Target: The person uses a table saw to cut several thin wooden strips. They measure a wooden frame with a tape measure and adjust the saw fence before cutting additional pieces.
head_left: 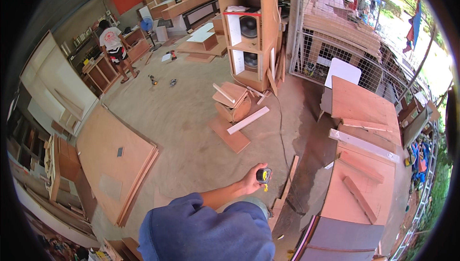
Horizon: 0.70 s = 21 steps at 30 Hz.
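My left hand (250,180) is closed around a black and yellow tape measure (263,175), held out over the concrete floor in front of my body. A short yellow end of the tape hangs below its case. The left forearm comes out of a blue sleeve and reaches to the right. My right hand is out of view. Just right of the tape measure, a narrow wood strip (290,179) lies on the floor beside a dark cable (283,141).
Plywood sheets (115,150) are stacked at left. Boards and wood strips cover a low bench (352,184) at right. Ahead stand a small stool-like wooden piece (233,110) and a tall speaker cabinet (249,35). Power drills (152,80) lie farther off, near another person (113,45).
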{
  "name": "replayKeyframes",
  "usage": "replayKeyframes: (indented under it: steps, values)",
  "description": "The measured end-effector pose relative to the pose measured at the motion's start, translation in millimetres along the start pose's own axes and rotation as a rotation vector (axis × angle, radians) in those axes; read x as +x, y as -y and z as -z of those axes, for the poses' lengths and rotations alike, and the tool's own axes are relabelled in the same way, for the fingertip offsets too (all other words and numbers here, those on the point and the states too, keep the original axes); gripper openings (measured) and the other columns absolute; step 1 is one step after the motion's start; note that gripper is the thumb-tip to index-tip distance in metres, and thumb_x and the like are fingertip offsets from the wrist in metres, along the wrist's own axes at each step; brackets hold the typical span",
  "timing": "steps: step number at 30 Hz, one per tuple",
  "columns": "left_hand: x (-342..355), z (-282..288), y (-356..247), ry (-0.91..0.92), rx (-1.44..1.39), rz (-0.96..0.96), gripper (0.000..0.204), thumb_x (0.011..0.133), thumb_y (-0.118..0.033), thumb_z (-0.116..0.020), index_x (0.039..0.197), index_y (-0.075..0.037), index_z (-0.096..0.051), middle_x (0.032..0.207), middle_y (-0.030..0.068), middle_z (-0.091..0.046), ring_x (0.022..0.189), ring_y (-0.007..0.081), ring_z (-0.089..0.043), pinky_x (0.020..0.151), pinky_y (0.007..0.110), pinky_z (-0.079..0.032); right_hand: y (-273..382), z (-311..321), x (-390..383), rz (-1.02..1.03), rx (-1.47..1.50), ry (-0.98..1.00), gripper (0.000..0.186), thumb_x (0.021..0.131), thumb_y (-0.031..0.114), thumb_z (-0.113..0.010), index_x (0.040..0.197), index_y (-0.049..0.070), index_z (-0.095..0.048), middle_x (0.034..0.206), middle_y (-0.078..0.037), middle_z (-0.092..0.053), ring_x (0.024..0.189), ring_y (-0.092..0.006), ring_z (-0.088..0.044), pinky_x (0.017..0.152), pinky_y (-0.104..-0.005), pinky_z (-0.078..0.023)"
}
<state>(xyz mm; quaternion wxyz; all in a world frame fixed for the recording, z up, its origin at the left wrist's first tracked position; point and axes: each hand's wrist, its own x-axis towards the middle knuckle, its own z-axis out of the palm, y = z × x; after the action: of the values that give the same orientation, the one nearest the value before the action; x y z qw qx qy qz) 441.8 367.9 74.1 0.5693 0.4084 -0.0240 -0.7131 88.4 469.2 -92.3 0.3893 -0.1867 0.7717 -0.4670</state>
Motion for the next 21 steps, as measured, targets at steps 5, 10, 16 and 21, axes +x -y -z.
replayKeyframes:
  steps: [5, 10, 16, 21]
  values:
    - [-38.9, 10.4, 22.8, 0.102, -0.049, 0.16, 0.036, 0.098, -0.043, -0.069, 0.099, -0.007, -0.067, 0.092, 0.0128, -0.07, 0.089, 0.0271, -0.07, 0.081, 0.042, -0.058, -50.2, 56.3, -49.9, -0.012, 0.084, -0.143, 0.036, 0.103, 0.026, -0.066, 0.133, 0.005, -0.068, 0.108, -0.005, -0.073, 0.094, -0.0161, -0.069, 0.078, -0.031, -0.057]
    - [-70.0, 21.0, 64.0, 0.302, 0.06, 0.529, 0.036, 0.101, -0.042, -0.063, 0.099, -0.006, -0.063, 0.092, 0.0123, -0.066, 0.076, 0.0225, -0.06, 0.065, 0.035, -0.047, -172.3, 175.9, -183.4, -0.261, 0.394, -0.696, 0.035, 0.104, 0.026, -0.066, 0.133, 0.006, -0.068, 0.107, -0.005, -0.073, 0.093, -0.0156, -0.068, 0.077, -0.0304, -0.057]
    - [-127.0, 76.8, 56.6, 0.126, 0.276, 0.361, 0.044, 0.098, -0.049, -0.061, 0.103, -0.006, -0.063, 0.097, 0.012, -0.062, 0.076, 0.022, -0.053, 0.064, 0.035, -0.042, -238.3, 277.0, -165.3, -0.572, 0.905, -0.119, 0.016, 0.099, 0.018, -0.072, 0.111, 0.009, -0.068, 0.11, -0.007, -0.075, 0.1, -0.0194, -0.072, 0.077, -0.0347, -0.057]
    - [-73.8, 32.1, 42.9, 0.376, 0.525, 0.51, 0.04, 0.098, -0.048, -0.062, 0.108, -0.009, -0.061, 0.099, 0.0118, -0.062, 0.075, 0.0218, -0.054, 0.063, 0.035, -0.043, -233.9, 261.4, -144.2, -0.522, 1.309, 0.178, 0.013, 0.099, 0.015, -0.074, 0.108, 0.009, -0.067, 0.1, -0.005, -0.073, 0.078, -0.014, -0.066, 0.064, -0.0287, -0.052]
